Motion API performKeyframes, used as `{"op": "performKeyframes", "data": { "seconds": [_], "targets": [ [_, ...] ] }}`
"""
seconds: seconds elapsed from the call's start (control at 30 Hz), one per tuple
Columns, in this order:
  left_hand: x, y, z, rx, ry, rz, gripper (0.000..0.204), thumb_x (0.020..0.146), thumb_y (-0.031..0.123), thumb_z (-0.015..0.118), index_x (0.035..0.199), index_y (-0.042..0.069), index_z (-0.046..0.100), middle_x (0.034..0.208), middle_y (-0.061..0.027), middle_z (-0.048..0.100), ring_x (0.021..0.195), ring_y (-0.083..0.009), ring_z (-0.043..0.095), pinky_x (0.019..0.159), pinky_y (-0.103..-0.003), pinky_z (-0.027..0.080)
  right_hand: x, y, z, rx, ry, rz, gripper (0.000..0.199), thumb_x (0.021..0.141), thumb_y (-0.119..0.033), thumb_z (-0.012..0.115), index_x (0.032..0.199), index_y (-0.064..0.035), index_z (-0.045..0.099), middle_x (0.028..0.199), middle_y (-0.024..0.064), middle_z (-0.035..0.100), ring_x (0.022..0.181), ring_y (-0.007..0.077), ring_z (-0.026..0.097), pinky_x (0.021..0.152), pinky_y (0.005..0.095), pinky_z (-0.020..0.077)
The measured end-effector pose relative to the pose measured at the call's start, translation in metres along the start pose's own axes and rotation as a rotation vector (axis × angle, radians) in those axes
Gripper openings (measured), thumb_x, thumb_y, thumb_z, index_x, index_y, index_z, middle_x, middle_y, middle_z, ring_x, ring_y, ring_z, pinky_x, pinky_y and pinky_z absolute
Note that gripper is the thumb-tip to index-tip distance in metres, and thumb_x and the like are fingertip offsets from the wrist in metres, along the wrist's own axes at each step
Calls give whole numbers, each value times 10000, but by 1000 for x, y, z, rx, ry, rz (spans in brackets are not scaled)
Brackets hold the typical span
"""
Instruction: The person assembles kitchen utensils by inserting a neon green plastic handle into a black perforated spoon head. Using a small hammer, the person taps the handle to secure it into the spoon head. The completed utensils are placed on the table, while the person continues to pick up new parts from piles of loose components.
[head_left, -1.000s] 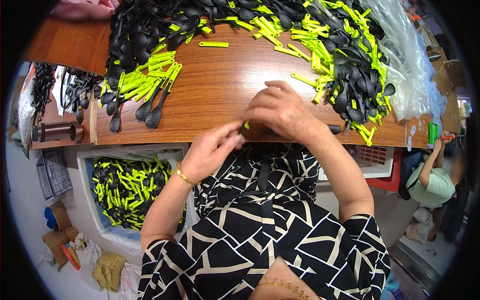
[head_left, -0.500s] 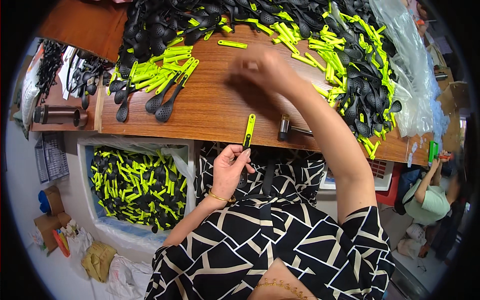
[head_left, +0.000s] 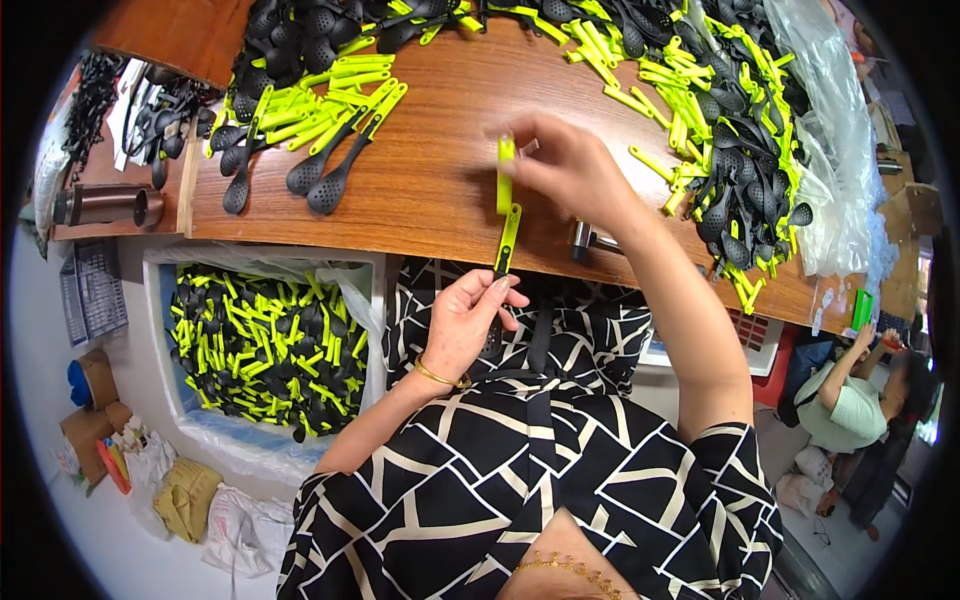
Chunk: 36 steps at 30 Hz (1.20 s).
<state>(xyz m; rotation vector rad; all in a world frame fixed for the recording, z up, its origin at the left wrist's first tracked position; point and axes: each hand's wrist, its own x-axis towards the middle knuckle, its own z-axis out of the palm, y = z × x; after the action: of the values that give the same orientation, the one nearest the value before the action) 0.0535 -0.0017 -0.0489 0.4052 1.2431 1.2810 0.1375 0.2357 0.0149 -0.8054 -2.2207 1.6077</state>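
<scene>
My left hand (head_left: 466, 322) sits below the table's front edge, gripping a black utensil with a lime green handle (head_left: 508, 237) that sticks up toward the wooden table (head_left: 430, 190). My right hand (head_left: 565, 168) hovers over the table a little above it, pinching a loose lime green handle piece (head_left: 505, 175) upright. The black end in my left hand is mostly hidden by my palm.
Heaps of black and green utensils (head_left: 740, 130) cover the table's back and right; a sorted row (head_left: 320, 120) lies at the left. A small metal tool (head_left: 585, 240) lies near the front edge. A bin of finished utensils (head_left: 260, 340) stands below left. Another person (head_left: 850, 400) sits at the lower right.
My right hand came back from the far pile toward the front edge, now carrying a green handle piece. My left hand has kept hold of its utensil below the edge.
</scene>
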Motion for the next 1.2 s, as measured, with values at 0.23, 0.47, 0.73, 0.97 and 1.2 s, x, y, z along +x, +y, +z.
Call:
{"op": "performKeyframes", "data": {
  "seconds": [0.23, 0.47, 0.73, 0.97, 1.2],
  "targets": [
    [1, -2, 2, -49, 2, -1, 309, 1132, 229, 622, 1261, -45, 683, 1049, -139, 787, 767, -137, 716, 745, -253, 575, -52, 9, 18, -361, 4, -161, 316, 907, -233, 848, 1203, -146, 776, 923, 25, 754, 961, 240, 670, 950, 418, 465],
    [2, 1, -1, 22, 53, 3, 299, 1124, 246, 639, 1218, -24, 727, 1026, -141, 793, 723, -134, 703, 711, -245, 567, -59, 10, 23, -492, 65, -111, 295, 884, -250, 877, 1141, -133, 792, 988, 38, 729, 1045, 237, 636, 1002, 399, 455],
    [1, 7, -1, 39, 64, -15, 293, 1112, 246, 661, 1207, -19, 742, 1008, -136, 795, 707, -129, 696, 693, -239, 558, -46, 11, 22, -416, -4, -213, 245, 898, -308, 854, 1088, -168, 788, 863, -4, 723, 963, 206, 657, 1028, 416, 382],
    [5, 9, -5, 35, 83, -27, 379, 1115, 320, 653, 1169, -44, 740, 956, -132, 794, 687, -123, 678, 677, -240, 545, -45, 11, 23, -616, 45, -307, 290, 864, -339, 868, 1082, -168, 785, 819, -1, 713, 963, 221, 670, 1018, 455, 401],
    [6, 9, 0, 23, 116, -17, 380, 1102, 330, 674, 1107, -41, 760, 891, -122, 781, 670, -128, 653, 666, -248, 527, -76, 17, -15, -611, 307, -267, 399, 850, -343, 871, 1187, -153, 772, 900, 20, 731, 940, 244, 670, 962, 437, 446]
  ]
}}
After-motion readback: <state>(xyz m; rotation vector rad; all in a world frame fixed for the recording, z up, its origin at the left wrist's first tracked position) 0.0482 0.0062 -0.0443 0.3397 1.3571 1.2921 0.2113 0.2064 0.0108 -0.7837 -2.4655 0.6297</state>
